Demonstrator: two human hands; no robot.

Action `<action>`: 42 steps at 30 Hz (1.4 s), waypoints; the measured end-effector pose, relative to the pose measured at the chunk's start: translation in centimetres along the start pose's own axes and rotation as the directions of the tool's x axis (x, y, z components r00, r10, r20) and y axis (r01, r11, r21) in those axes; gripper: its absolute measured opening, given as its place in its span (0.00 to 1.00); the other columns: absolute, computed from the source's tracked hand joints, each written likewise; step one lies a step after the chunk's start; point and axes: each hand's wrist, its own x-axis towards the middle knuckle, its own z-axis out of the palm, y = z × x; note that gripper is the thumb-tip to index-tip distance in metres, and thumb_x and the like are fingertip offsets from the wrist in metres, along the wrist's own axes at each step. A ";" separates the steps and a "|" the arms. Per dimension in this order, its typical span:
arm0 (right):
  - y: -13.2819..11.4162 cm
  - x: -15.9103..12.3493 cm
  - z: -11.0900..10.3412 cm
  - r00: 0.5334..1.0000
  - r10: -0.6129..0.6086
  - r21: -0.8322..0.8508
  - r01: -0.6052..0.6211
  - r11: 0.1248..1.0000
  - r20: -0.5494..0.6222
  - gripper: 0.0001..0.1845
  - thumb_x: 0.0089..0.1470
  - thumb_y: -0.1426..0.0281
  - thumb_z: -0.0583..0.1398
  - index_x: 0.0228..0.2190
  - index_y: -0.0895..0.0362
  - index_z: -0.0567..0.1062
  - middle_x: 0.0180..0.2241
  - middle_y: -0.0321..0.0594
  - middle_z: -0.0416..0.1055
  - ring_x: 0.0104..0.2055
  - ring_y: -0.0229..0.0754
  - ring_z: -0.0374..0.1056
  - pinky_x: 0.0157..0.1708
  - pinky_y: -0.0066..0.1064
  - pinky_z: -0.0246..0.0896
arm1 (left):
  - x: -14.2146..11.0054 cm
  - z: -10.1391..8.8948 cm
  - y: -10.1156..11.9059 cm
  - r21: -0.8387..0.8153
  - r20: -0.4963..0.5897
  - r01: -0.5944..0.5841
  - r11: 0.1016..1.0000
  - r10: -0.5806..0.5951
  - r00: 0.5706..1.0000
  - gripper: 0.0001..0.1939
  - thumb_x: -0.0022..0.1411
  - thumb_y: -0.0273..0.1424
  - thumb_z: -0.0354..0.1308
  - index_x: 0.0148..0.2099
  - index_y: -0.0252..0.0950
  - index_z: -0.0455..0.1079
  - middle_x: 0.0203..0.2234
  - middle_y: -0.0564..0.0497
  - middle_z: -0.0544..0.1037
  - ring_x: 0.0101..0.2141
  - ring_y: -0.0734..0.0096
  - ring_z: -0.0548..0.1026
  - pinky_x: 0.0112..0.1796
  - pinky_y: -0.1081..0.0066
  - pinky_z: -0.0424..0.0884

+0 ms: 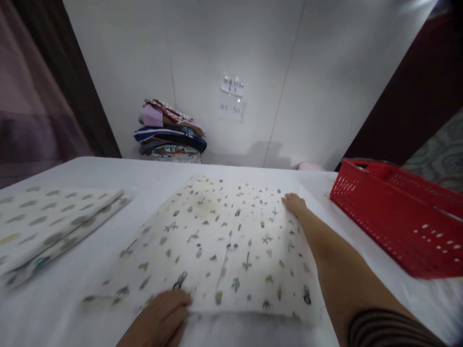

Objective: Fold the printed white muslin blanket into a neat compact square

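Patterned white cloth (pixel 226 230), one: spread flat on the white table (pixel 152 180), between folded cloth (pixel 50 214) and red basket (pixel 390 209). Left hand (pixel 164 315): at its near edge, fingers together. Right hand (pixel 294 203): at its right edge, fingers close together; blur hides whether either pinches fabric.

Two hands (pixel 164 315) (pixel 294 203), two printed cloths (pixel 224 236) (pixel 47 207), one red basket (pixel 390 214), one table (pixel 139 179), one fabric pile (pixel 171 132), apparently two notes (pixel 232 86) (pixel 231 107).

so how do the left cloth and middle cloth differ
The left cloth shows mostly grey blotches, the middle cloth small, varied motifs. The left cloth lies untouched; the middle cloth has the left hand and right hand on it. Both are pale and on the table.
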 end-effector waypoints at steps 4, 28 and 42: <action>-2.0 -2.9 0.7 0.985 -0.164 0.039 0.162 0.986 0.061 0.25 0.62 0.61 0.42 0.56 0.56 0.62 0.60 0.46 0.56 0.61 0.47 0.48 0.58 0.42 0.41 | 1.0 -0.8 0.7 -0.054 0.147 0.014 0.998 -0.006 0.989 0.07 0.62 0.25 0.48 0.36 0.36 0.68 0.38 0.49 0.75 0.40 0.69 0.73 0.41 0.67 0.71; -9.9 -26.7 -2.3 0.616 -0.782 0.263 0.774 0.576 -0.098 0.17 0.59 0.64 0.51 0.46 0.55 0.72 0.43 0.46 0.68 0.44 0.46 0.62 0.45 0.37 0.57 | 1.7 -1.0 2.6 0.130 0.284 0.164 0.978 -0.196 0.939 0.15 0.63 0.28 0.48 0.52 0.37 0.64 0.41 0.47 0.75 0.42 0.64 0.72 0.44 0.64 0.66; -11.6 -26.6 -2.5 0.625 -0.771 0.384 0.747 0.543 -0.126 0.18 0.62 0.66 0.46 0.41 0.51 0.75 0.40 0.41 0.70 0.42 0.41 0.65 0.40 0.31 0.61 | 1.1 -2.1 1.6 0.111 0.254 0.147 0.983 -0.171 0.952 0.15 0.66 0.31 0.44 0.47 0.37 0.71 0.41 0.46 0.75 0.42 0.66 0.71 0.43 0.63 0.66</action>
